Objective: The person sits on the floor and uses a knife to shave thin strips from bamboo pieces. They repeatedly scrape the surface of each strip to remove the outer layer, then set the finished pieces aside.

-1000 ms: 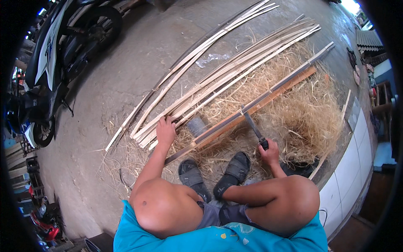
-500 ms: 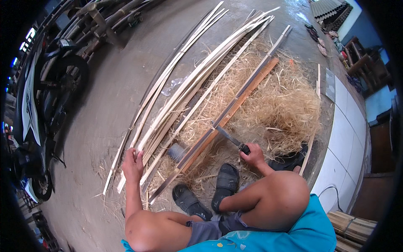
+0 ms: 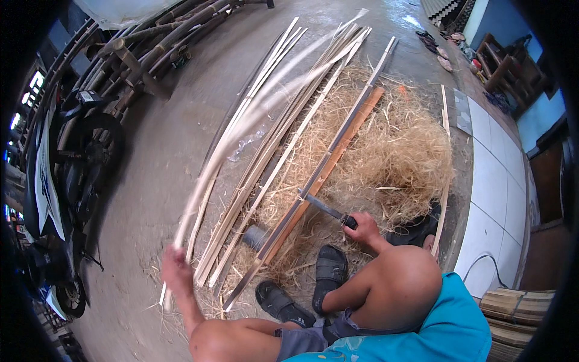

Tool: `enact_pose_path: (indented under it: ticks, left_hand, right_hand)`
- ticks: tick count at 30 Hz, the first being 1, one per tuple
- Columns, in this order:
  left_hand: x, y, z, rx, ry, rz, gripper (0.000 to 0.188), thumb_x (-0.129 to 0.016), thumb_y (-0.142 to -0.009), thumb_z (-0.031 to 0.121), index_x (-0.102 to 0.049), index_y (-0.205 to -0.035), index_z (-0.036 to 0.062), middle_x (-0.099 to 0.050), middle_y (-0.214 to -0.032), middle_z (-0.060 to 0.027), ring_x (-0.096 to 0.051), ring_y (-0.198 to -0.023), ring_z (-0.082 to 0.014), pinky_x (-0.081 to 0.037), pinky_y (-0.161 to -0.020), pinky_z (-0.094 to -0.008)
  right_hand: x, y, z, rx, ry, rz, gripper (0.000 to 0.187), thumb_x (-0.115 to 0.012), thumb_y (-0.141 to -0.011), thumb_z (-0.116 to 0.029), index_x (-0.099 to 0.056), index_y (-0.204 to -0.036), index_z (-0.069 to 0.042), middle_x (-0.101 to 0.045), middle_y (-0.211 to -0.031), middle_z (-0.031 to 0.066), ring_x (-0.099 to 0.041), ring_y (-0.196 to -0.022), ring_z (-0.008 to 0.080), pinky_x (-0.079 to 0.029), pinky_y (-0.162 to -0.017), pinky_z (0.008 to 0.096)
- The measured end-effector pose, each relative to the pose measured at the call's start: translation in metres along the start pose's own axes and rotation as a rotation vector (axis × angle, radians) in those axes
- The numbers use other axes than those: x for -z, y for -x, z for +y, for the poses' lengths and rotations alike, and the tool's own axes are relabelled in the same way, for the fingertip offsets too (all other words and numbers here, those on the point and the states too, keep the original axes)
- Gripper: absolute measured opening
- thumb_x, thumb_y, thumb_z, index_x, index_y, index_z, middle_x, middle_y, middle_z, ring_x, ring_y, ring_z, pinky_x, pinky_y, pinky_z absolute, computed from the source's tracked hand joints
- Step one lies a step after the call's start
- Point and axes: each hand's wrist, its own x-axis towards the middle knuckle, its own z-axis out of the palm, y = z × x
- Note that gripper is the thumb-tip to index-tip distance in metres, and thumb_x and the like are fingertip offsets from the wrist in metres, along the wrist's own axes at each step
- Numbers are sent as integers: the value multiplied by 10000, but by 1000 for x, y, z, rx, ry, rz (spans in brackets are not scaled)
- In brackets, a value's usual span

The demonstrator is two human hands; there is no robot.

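Observation:
At the lower left, my left hand (image 3: pixel 176 268) is closed around the near end of long pale bamboo strips (image 3: pixel 224 142); hand and strips are smeared by motion. My right hand (image 3: pixel 363 229) grips the black handle of a knife (image 3: pixel 324 207). Its blade reaches left and its tip meets a long dark, narrow bar (image 3: pixel 338 140) slanting away from me. Along that bar's right side lies an orange-brown wooden board (image 3: pixel 359 122). More bamboo strips (image 3: pixel 256 163) rest on the floor between my left hand and the bar.
Tangled bamboo shavings (image 3: pixel 404 148) heap right of the board. A grey cylinder (image 3: pixel 256 237) lies by its near end. My sandalled feet (image 3: pixel 331 271) are close to the knife. A motorcycle (image 3: pixel 72 169) stands left, white tiles (image 3: pixel 487 205) run right, and a slat bundle (image 3: pixel 515 308) lies lower right.
My left hand has swung the pale strips left, away from the others on the floor. My right hand keeps the knife against the dark bar. The whole view has shifted slightly.

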Motion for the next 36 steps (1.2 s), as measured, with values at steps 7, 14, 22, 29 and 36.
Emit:
enact_pose_path:
  ticks: [7, 14, 22, 29, 36]
  left_hand:
    - [63, -48, -25, -26, -85, 445, 204, -530, -1061, 163, -631, -1176, 29, -678, -857, -126, -639, -673, -254, -511, -621, -344]
    - [55, -41, 8, 415, 351, -206, 275, -517, -1066, 275, -653, -1079, 35, -587, -666, -128, -558, -594, -204, -449, -572, -356]
    - [-8, 16, 67, 503, 696, -882, 479, -472, -1070, 420, -664, -896, 17, -566, -581, -28, -523, -510, -128, -417, -518, -318]
    - [-22, 42, 79, 746, 852, -1279, 477, -420, -1088, 433, -645, -939, 40, -555, -607, 9, -453, -470, -69, -359, -446, -240]
    - [-21, 48, 85, 757, 967, -1226, 466, -466, -1074, 424, -648, -907, 29, -553, -611, 9, -477, -496, -75, -392, -474, -247]
  right_hand:
    - [-1, 3, 2, -33, -24, -6, 435, -741, -764, -420, -700, -1090, -135, -696, -1047, 124, -613, -971, 371, -512, -877, 478]
    - [-1, -1, -6, -22, -14, -45, 436, -743, -768, -411, -698, -1102, -133, -697, -1058, 129, -616, -969, 372, -515, -872, 469]
    - [-4, 2, 4, 13, -7, -4, 447, -755, -770, -404, -696, -1093, -100, -699, -1039, 137, -612, -957, 379, -511, -862, 466]
    - [0, 1, 4, -21, 8, -43, 443, -763, -755, -407, -699, -1077, -109, -692, -1006, 140, -610, -946, 379, -509, -862, 466]
    - [0, 2, 0, -25, -16, 8, 428, -766, -754, -403, -703, -1069, -120, -689, -988, 139, -612, -942, 377, -515, -853, 474]
